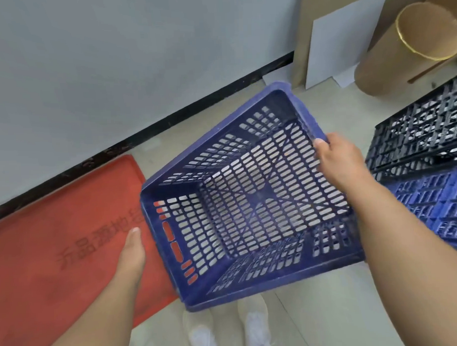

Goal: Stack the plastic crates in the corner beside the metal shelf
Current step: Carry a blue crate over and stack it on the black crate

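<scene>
A dark blue perforated plastic crate (249, 198) hangs tilted above the floor, its open side facing me. My right hand (338, 161) grips its right rim, fingers curled over the edge. My left hand (130, 256) lies against the crate's left outer wall, with only the thumb and back of the hand showing; the fingers are hidden behind the wall. At the right edge a black crate (423, 132) rests on top of a brighter blue crate (441, 206).
A red floor mat (56, 256) with printed characters lies at the left along the grey wall (114, 60). Cardboard rolls (412, 50) and a white board (342, 39) lean at the back right. My white shoes (227, 330) stand on pale tiles below the crate.
</scene>
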A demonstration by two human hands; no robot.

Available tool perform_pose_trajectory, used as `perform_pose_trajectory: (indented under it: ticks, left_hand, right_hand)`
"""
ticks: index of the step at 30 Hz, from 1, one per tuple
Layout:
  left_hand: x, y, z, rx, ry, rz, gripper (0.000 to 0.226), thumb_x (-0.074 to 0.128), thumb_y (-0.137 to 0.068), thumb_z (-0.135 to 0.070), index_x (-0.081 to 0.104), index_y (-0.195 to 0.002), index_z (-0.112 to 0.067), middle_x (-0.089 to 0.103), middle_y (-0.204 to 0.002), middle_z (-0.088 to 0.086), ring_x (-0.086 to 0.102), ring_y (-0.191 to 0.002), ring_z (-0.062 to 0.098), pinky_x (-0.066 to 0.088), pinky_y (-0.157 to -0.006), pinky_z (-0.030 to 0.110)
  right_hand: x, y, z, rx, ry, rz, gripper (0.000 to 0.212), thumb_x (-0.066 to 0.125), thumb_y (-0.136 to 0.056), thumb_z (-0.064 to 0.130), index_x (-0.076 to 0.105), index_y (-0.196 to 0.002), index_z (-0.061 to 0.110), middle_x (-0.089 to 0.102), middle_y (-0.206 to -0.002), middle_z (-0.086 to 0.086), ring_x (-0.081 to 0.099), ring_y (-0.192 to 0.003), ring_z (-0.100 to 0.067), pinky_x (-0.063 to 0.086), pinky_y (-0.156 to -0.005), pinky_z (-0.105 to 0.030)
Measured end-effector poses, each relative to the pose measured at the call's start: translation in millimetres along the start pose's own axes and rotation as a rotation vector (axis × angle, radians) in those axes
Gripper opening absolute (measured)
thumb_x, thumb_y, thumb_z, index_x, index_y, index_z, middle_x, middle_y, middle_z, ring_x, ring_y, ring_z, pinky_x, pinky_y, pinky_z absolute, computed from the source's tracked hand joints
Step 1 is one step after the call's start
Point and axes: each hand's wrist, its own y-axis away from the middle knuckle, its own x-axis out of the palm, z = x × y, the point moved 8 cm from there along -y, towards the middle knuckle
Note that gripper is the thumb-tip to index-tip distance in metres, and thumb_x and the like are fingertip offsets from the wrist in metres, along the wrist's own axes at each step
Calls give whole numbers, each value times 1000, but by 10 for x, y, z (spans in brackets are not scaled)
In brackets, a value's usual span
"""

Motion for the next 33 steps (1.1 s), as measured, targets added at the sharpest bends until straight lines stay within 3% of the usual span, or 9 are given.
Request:
perform_pose_trajectory:
  ticks: [4,6,8,12,17,21,25,29,33]
  left_hand:
    - [334,-103,281,-163,49,63,61,27,-102,-49,36,-148,-10,39,-152,17,38,-139,33,29,-112,48]
    - [577,-39,340,-217,119,170,55,24,-103,-48,56,-124,-9,61,-123,21,57,-112,36,42,-90,45]
    - [717,-26,375,-232,189,219,55,24,-102,-49,61,-93,-10,64,-89,15,59,-79,30,43,-73,41]
    - [615,-102,403,-195,291,257,57,27,-100,-55,65,-101,-13,71,-87,12,61,-77,28,46,-85,46]
    - [-201,-109,449,-204,299,229,60,31,-95,-62,61,-117,-15,66,-105,13,64,-92,29,49,-91,48]
    - [-1006,-52,438,-199,356,181,56,31,-96,-58,60,-94,-11,68,-61,7,61,-45,18,48,-60,34]
    - [-1932,-125,597,-186,441,101,53,31,-97,-57,59,-86,-14,55,-45,0,49,-33,15,46,-39,22]
    - [-2837,-429,930,-181,430,-36,55,32,-97,-56,60,-87,-10,63,-46,4,58,-34,15,50,-40,24]
    - [-3602,-814,1292,-169,466,-134,54,32,-97,-56,61,-91,-12,70,-54,6,65,-42,16,51,-69,38]
  right_hand:
    - [-2,-178,-340,55,-14,-48,44,31,-91,44,57,-102,11,67,-103,-21,62,-93,-39,49,-84,-44]
    - [1,-186,-437,58,-43,-82,47,29,-82,49,56,-96,12,67,-101,-18,64,-90,-40,51,-84,-49]
    - [3,-167,-534,61,-70,-117,49,29,-76,51,56,-90,12,68,-98,-17,64,-87,-40,52,-81,-51]
    - [-40,-48,-563,90,-113,-161,47,32,-75,55,56,-78,15,69,-88,-11,65,-82,-39,53,-78,-52]
    - [107,296,-265,99,-245,-132,30,41,-87,37,57,-73,16,67,-73,-1,62,-56,-26,56,-75,-51]
    - [486,541,44,88,-308,-40,33,41,-83,40,57,-70,14,68,-70,-3,62,-56,-29,53,-78,-56]
    - [1147,865,557,68,-376,87,28,40,-85,34,58,-77,14,68,-74,-4,59,-55,-26,54,-78,-55]
    - [2012,1224,1085,37,-430,190,24,37,-90,22,54,-76,14,67,-81,-9,57,-58,-26,51,-75,-50]
    - [2894,1526,1546,5,-462,259,23,35,-92,17,50,-76,14,65,-86,-13,58,-58,-26,47,-69,-44]
